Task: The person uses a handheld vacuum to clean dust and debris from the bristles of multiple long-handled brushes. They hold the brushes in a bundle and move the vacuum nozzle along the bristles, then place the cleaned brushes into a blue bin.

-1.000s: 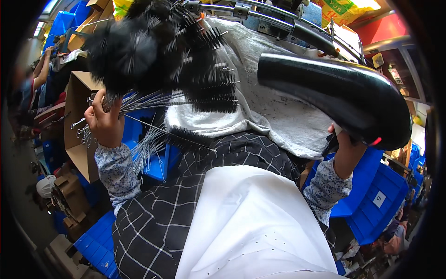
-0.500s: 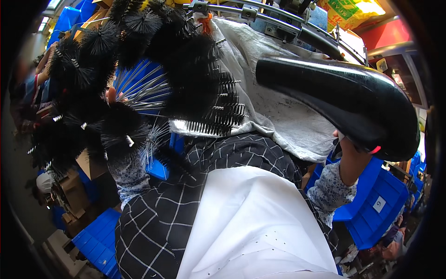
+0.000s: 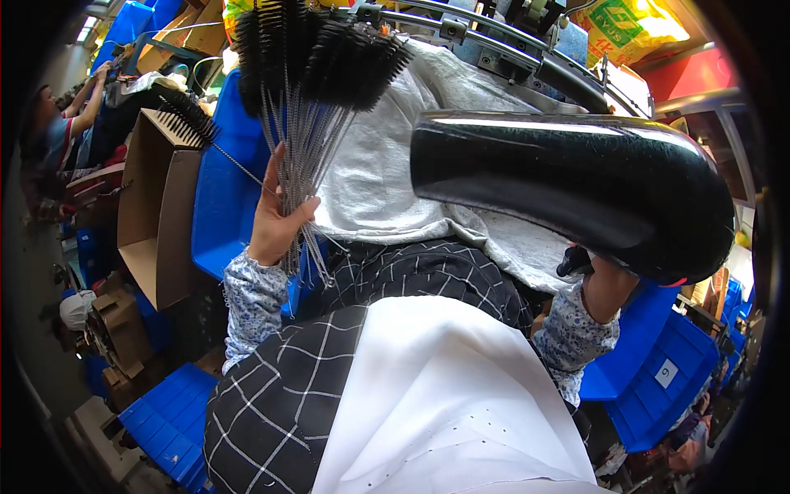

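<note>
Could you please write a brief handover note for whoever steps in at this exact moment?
Left hand: gripping a bundle of black bottle brushes by their twisted wire stems, bristle heads up, fanned over the white cloth.
Right hand: holding the black hair dryer by its handle, nozzle pointing left toward the brushes.
Done: brushes gathered and raised in front of the nozzle.
Left: cannot tell how many remain; more brushes lie on the cardboard box at left.
</note>
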`<state>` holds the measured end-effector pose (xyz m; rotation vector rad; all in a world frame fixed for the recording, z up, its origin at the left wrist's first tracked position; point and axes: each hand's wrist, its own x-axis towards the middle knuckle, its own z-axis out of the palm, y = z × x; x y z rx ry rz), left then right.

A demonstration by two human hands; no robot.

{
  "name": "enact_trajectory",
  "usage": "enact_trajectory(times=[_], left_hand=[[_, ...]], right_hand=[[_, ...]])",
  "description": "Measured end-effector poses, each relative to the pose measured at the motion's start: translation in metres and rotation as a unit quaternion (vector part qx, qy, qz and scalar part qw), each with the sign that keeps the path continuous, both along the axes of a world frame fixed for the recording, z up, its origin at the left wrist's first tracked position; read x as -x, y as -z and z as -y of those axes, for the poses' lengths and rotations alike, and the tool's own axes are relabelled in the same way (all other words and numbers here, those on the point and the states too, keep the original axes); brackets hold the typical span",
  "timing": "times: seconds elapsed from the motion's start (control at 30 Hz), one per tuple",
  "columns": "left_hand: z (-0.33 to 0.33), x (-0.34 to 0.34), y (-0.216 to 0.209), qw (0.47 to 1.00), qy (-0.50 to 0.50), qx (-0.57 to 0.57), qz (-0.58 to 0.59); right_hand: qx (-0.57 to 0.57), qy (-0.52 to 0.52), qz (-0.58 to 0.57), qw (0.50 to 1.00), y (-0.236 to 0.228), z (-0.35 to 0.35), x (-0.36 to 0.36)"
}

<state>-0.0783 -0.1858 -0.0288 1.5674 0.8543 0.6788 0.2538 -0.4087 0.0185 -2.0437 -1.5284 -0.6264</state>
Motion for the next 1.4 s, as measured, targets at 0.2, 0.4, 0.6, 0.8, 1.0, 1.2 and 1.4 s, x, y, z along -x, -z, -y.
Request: enact_trajectory(times=[0.2,0.4,0.6,0.8,1.0,1.2,1.4], left_hand=[[0.023,-0.017,0.000,0.976,0.054,0.183,0.101],[0.026,-0.037,0.009,0.848,0.147,0.399,0.317],[0.015,-0.049,0.011,0.907,0.197,0.270,0.256],[0.006,-0.037,0.017,0.970,0.159,0.067,0.173],[-0.007,0.007,0.057,0.957,0.004,-0.223,-0.184],[-0.026,0.010,0.019,0.939,0.126,-0.211,-0.242],[-0.034,0.011,0.026,0.864,0.026,-0.487,-0.127]], right_hand=[[-0.150,-0.072,-0.390,0.905,-0.005,-0.026,0.014],[-0.227,-0.094,-0.578,0.778,-0.020,-0.035,0.021],[-0.238,-0.057,-0.498,0.832,-0.013,-0.024,0.011],[-0.237,-0.021,-0.490,0.839,-0.014,-0.020,0.010],[-0.254,-0.072,-0.544,0.797,-0.032,-0.012,0.000],[-0.244,-0.037,-0.476,0.844,-0.038,-0.002,-0.013],[-0.074,0.044,-0.222,0.971,-0.020,0.013,-0.035]])
